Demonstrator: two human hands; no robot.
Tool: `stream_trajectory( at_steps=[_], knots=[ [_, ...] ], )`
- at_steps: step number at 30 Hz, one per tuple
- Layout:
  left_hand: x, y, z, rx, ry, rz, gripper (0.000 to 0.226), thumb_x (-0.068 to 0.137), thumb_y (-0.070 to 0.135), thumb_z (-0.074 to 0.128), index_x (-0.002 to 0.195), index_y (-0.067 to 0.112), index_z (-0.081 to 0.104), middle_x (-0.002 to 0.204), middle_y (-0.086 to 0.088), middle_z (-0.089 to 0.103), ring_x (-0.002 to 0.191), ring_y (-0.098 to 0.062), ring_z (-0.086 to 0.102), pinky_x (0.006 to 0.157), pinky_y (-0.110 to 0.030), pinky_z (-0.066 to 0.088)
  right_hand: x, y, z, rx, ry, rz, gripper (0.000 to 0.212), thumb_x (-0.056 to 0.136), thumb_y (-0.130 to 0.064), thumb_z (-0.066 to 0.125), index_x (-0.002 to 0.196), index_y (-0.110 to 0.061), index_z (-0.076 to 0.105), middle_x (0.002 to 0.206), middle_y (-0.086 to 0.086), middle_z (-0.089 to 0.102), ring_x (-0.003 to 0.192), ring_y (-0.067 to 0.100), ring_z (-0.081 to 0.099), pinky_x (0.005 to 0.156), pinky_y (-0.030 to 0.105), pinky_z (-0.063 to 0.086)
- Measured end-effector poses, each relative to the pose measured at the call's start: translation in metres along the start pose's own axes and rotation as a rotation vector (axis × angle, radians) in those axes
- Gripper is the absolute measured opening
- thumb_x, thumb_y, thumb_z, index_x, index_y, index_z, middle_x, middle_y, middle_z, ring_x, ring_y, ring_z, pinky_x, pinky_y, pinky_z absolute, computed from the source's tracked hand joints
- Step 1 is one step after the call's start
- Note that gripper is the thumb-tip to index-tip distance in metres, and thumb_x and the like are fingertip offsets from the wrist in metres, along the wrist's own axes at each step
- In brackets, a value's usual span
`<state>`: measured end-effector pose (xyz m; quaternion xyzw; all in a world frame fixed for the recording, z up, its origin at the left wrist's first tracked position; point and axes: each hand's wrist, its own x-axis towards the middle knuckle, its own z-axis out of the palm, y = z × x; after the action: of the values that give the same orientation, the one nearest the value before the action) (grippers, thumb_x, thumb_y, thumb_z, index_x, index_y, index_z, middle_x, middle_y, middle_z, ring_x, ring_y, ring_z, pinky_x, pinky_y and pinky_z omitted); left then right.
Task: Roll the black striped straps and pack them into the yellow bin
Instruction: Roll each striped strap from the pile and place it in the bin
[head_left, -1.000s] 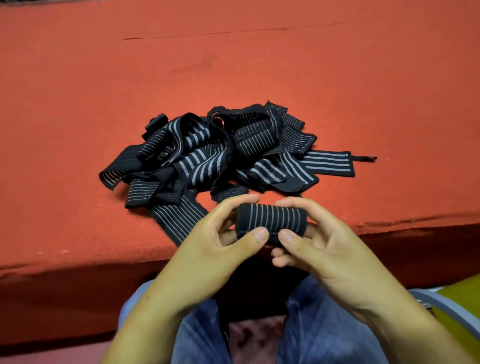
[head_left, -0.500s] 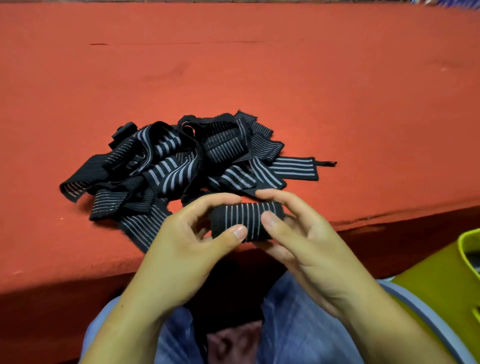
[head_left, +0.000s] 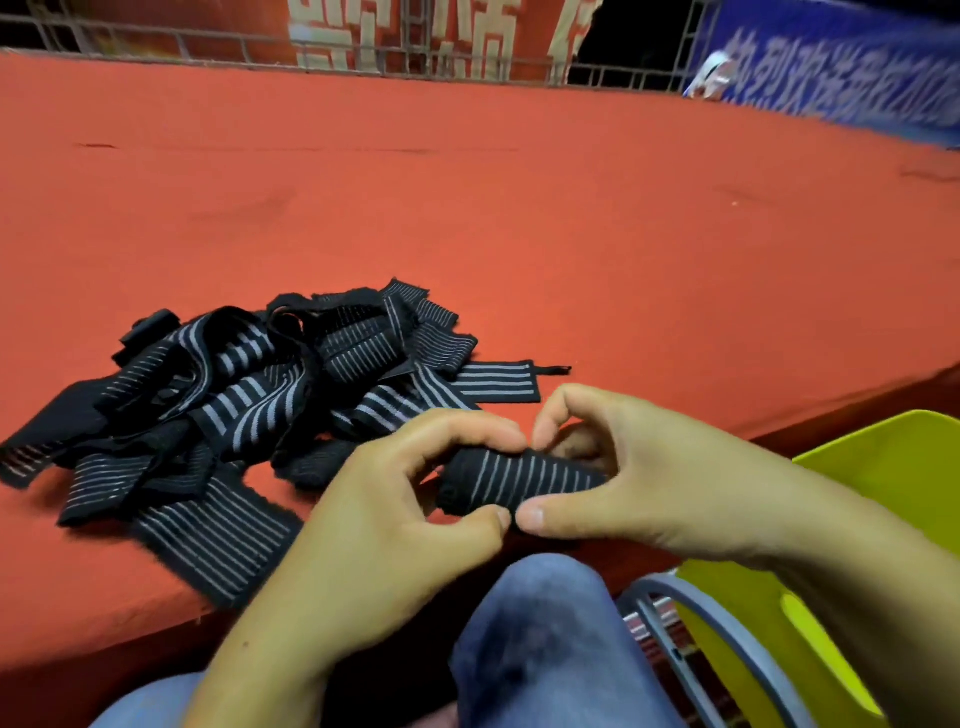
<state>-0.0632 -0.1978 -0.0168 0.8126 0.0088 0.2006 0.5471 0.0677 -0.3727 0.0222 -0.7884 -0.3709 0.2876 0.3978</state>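
A tightly rolled black strap with thin grey stripes (head_left: 519, 483) is held over the front edge of the red table. My left hand (head_left: 395, 519) pinches its left end between thumb and fingers. My right hand (head_left: 639, 478) grips the right end, fingers curled over the top and thumb underneath. A tangled pile of loose black striped straps (head_left: 249, 395) lies on the red table to the left, just beyond my hands. The yellow bin (head_left: 883, 473) stands at the right, below table level, partly hidden by my right forearm.
The red cloth-covered table (head_left: 571, 234) stretches far back to a metal railing with red and blue banners (head_left: 841, 67). A grey chair arm (head_left: 696, 623) curves beside the bin. My knees in blue jeans (head_left: 540, 639) are below the hands.
The view has swung up and to the right, so the bin and the back railing now show. Both hands have carried the rolled strap rightward, toward the bin.
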Motion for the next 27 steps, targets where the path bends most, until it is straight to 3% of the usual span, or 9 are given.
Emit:
stream_trajectory(
  at_steps=[1,3,5,7,11,13,17,24,27],
  knots=[
    [0.005,0.004,0.008,-0.002,-0.012,0.025,0.045,0.069,0.009,0.073,0.105,0.036,0.073,0.118,0.018,0.072,0.117,-0.003,0.066,0.097,-0.014,0.046,-0.006,0.000,-0.009,-0.025,0.007,0.011,0.047,0.070,-0.048,0.089,0.106,-0.037,0.062,0.100,0.002,0.076,0.093,0.031,0.070,0.086,0.052,0.056],
    [0.014,0.012,0.025,-0.020,-0.025,0.059,0.045,0.068,0.006,0.072,0.104,0.034,0.073,0.118,0.017,0.072,0.118,-0.006,0.066,0.099,-0.017,0.047,-0.018,-0.001,-0.026,-0.074,-0.013,0.006,0.047,0.071,-0.049,0.086,0.113,-0.038,0.067,0.107,0.001,0.077,0.102,0.029,0.073,0.095,0.059,0.055],
    [0.022,0.019,0.044,-0.065,-0.042,0.076,0.045,0.068,0.004,0.071,0.103,0.033,0.072,0.116,0.016,0.072,0.117,-0.007,0.066,0.100,-0.021,0.049,-0.030,-0.003,-0.043,-0.160,-0.025,0.013,0.038,0.078,-0.044,0.084,0.113,-0.032,0.073,0.104,-0.002,0.079,0.103,0.026,0.075,0.094,0.056,0.056],
    [0.032,0.025,0.065,-0.107,-0.064,0.087,0.048,0.070,-0.002,0.073,0.104,0.032,0.071,0.115,0.015,0.072,0.114,-0.009,0.067,0.098,-0.025,0.052,-0.042,-0.001,-0.059,-0.246,0.004,0.050,0.032,0.079,-0.042,0.083,0.105,-0.025,0.076,0.094,0.003,0.078,0.086,0.022,0.075,0.085,0.053,0.059],
    [0.058,0.029,0.108,-0.244,-0.118,0.029,0.058,0.080,-0.007,0.074,0.120,0.034,0.063,0.121,0.016,0.068,0.111,-0.006,0.068,0.093,-0.022,0.053,-0.062,0.018,-0.094,-0.234,0.128,0.125,0.014,0.082,-0.025,0.084,0.091,-0.017,0.077,0.086,0.010,0.075,0.073,0.008,0.061,0.072,0.039,0.049],
    [0.067,0.027,0.128,-0.271,-0.137,0.008,0.055,0.088,0.000,0.075,0.125,0.037,0.060,0.126,0.018,0.067,0.117,-0.001,0.065,0.098,-0.020,0.052,-0.078,0.041,-0.120,-0.203,0.244,0.188,0.013,0.081,-0.023,0.085,0.089,-0.015,0.078,0.088,0.011,0.077,0.076,0.011,0.066,0.075,0.036,0.049],
    [0.071,0.016,0.154,-0.169,-0.131,0.017,0.039,0.093,0.007,0.070,0.120,0.035,0.065,0.117,0.017,0.072,0.113,0.001,0.066,0.101,-0.021,0.052,-0.109,0.107,-0.155,-0.161,0.382,0.390,0.029,0.074,-0.033,0.091,0.092,-0.013,0.080,0.093,0.012,0.080,0.092,0.026,0.077,0.091,0.047,0.056],
    [0.069,0.009,0.185,0.079,-0.257,0.020,0.029,0.093,0.011,0.070,0.108,0.036,0.073,0.106,0.028,0.072,0.104,0.010,0.065,0.096,-0.019,0.051,-0.100,0.191,-0.148,-0.289,0.256,0.803,0.024,0.079,-0.036,0.088,0.083,-0.017,0.074,0.084,0.000,0.074,0.076,0.015,0.069,0.067,0.025,0.052],
    [0.065,0.006,0.185,0.092,-0.282,-0.007,0.027,0.095,0.017,0.069,0.112,0.038,0.072,0.111,0.027,0.072,0.108,0.008,0.065,0.100,-0.027,0.052,-0.077,0.210,-0.139,-0.393,0.171,0.864,0.028,0.077,-0.038,0.088,0.089,-0.017,0.074,0.090,0.002,0.074,0.086,0.020,0.072,0.073,0.030,0.056]
  ],
)
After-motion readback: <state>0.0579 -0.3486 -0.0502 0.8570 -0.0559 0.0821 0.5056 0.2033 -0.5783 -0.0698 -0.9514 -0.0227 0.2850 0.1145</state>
